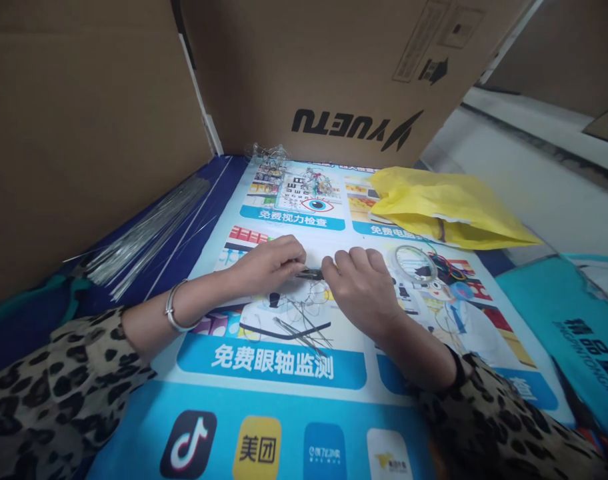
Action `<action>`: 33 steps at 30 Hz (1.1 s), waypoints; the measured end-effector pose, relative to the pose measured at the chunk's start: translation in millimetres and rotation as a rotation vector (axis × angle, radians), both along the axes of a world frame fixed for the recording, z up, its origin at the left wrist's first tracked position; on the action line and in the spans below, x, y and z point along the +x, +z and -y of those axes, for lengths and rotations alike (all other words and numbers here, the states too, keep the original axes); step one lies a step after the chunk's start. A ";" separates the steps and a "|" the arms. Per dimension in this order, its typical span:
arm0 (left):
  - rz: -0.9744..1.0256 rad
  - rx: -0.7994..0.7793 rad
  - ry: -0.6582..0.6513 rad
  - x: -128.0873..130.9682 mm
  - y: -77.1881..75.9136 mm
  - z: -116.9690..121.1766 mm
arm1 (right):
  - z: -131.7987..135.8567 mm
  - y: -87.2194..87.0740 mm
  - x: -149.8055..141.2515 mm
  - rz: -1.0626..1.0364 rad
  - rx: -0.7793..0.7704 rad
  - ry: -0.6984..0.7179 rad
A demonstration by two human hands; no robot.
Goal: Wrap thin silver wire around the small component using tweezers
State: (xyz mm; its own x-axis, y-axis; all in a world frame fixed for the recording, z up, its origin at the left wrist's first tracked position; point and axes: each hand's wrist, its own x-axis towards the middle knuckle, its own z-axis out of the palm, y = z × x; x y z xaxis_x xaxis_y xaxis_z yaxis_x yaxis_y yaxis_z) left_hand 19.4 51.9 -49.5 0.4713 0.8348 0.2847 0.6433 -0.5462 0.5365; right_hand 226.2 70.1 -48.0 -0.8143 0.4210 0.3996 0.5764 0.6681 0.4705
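Two hands are meeting over a printed poster [284, 360] covering the worktop: the left hand [269, 265] is pinching a small dark tool [311, 273] in a closed grip, while the right hand [361, 283] is curling tightly at the tool's other end. Loose wire pieces [304, 327] are lying just below them, with a bundle of straight wires [144, 237] and a yellow bag [449, 207] resting well apart.

Soft, even daylight is falling across the printed banner [284, 363], seemingly from the right, casting only faint shadows under the hands. The wide lens is bending the edges, and the cardboard boxes [84, 120] are looking slightly dim and soft.
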 end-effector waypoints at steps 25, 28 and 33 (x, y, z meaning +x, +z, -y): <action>0.165 0.034 -0.028 5.3 -8.1 1.5 | -9.2 -9.9 3.7 -0.023 -0.058 0.024; 0.165 0.033 -0.046 3.9 -9.1 0.9 | -10.7 -11.3 4.2 -0.029 -0.072 0.032; 0.165 0.015 -0.048 3.3 -9.7 1.0 | -12.3 -14.4 5.2 -0.030 -0.085 0.036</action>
